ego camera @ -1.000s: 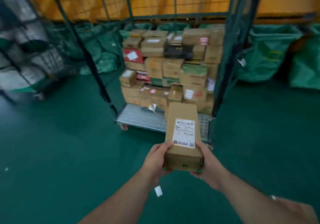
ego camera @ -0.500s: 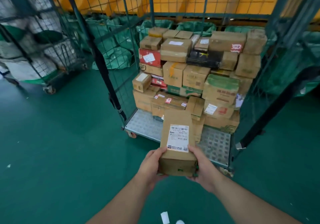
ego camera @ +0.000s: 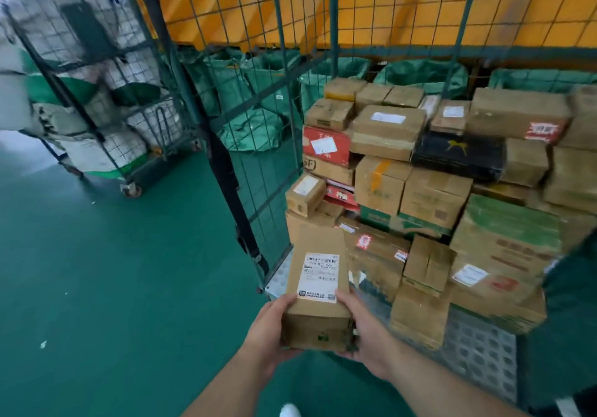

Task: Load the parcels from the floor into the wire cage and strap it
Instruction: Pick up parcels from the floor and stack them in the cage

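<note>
Close in, left hand (ego camera: 268,329), right hand (ego camera: 366,332) grasp parcel (ego camera: 318,274) sides near wire cage (ego camera: 478,348) front edge; boxes (ego camera: 433,197) beyond.

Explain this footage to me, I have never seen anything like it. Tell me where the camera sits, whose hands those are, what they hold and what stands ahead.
There is no machine here. A person wears one wide-angle camera on the head, looking forward and down, so the arms at the bottom are their own. The left hand and right hand grip a brown cardboard parcel with a white shipping label on top, one hand on each side. Ahead stands a wire cage, its near side open, holding stacked parcels. The floor is green. A second cage stands far left, and green sacks sit behind the mesh.
</note>
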A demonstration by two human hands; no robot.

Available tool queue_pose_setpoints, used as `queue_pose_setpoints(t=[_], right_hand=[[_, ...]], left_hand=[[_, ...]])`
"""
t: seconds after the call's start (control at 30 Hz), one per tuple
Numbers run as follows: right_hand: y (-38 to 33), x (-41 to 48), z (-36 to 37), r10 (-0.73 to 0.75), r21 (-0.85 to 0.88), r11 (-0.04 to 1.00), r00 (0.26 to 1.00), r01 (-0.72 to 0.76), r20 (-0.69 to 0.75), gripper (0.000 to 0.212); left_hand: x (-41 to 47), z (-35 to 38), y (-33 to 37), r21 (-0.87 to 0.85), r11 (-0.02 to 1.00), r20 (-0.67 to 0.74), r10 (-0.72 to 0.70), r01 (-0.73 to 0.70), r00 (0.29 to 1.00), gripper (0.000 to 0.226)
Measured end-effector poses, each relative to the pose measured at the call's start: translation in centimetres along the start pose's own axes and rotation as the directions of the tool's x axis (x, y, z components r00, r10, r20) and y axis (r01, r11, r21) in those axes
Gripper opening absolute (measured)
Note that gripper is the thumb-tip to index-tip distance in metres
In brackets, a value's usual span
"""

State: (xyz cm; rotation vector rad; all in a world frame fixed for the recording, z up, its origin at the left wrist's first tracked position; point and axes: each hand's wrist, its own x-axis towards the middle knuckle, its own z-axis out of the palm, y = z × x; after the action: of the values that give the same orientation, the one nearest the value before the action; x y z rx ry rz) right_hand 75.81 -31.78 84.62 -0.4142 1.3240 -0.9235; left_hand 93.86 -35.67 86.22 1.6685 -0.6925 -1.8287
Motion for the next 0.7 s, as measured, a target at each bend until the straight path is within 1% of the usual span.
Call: queue_pose_setpoints(t=[0.07, 0.17, 0.23, 0.37, 0.43, 0.53, 0.6, 0.67, 0.7], right_hand=[[-2.3, 3.3, 1.0, -0.019, 0.022, 1.000, 0.999, 0.020, -0.031, 0.037], [-5.9, 7.7, 2.7, -0.024, 0.092, 0.995, 0.994, 0.034, -0.104, 0.046], [-8.4, 9.7, 3.3, -0.052, 0.108, 0.992, 0.987, 0.069, -0.155, 0.046], [-12.7, 12.8, 3.1, -0.096, 0.131, 0.983, 0.971, 0.127, -0.217, 0.049], [-14.2, 13.5, 2.0, -0.096, 0.161, 0.976, 0.956, 0.145, -0.277, 0.048], [-16.3, 15.2, -1.2, -0.085, 0.227, 0.957, 0.923, 0.180, -0.376, 0.043], [-17.8, 16.4, -3.7, -0.086, 0.258, 0.943, 0.902, 0.211, -0.424, 0.048], [-18.9, 17.9, -6.6, -0.102, 0.281, 0.926, 0.882, 0.253, -0.460, 0.061], [-19.5, 18.5, -8.3, -0.107, 0.279, 0.923, 0.874, 0.264, -0.474, 0.063]], left_hand=[[3.2, 0.1, 3.2, 0.003, 1.000, 0.029, 0.013, -0.013, 0.999, 0.040], [7.9, 0.3, 8.5, 0.015, 1.000, 0.104, -0.024, 0.023, 0.994, 0.038], [10.4, 0.9, 11.8, 0.030, 0.999, 0.151, -0.033, 0.029, 0.988, 0.037], [14.6, 3.5, 16.8, 0.122, 0.992, 0.193, -0.043, 0.020, 0.980, 0.040], [16.3, 5.7, 18.1, 0.169, 0.985, 0.208, -0.053, 0.018, 0.977, 0.041], [18.9, 10.4, 19.5, 0.234, 0.972, 0.277, -0.080, 0.014, 0.958, 0.043], [20.8, 14.1, 20.3, 0.248, 0.969, 0.297, -0.085, 0.009, 0.951, 0.043], [22.5, 18.0, 21.0, 0.256, 0.967, 0.312, -0.082, 0.000, 0.946, 0.044], [23.4, 20.0, 21.3, 0.261, 0.965, 0.326, -0.086, -0.002, 0.942, 0.043]])
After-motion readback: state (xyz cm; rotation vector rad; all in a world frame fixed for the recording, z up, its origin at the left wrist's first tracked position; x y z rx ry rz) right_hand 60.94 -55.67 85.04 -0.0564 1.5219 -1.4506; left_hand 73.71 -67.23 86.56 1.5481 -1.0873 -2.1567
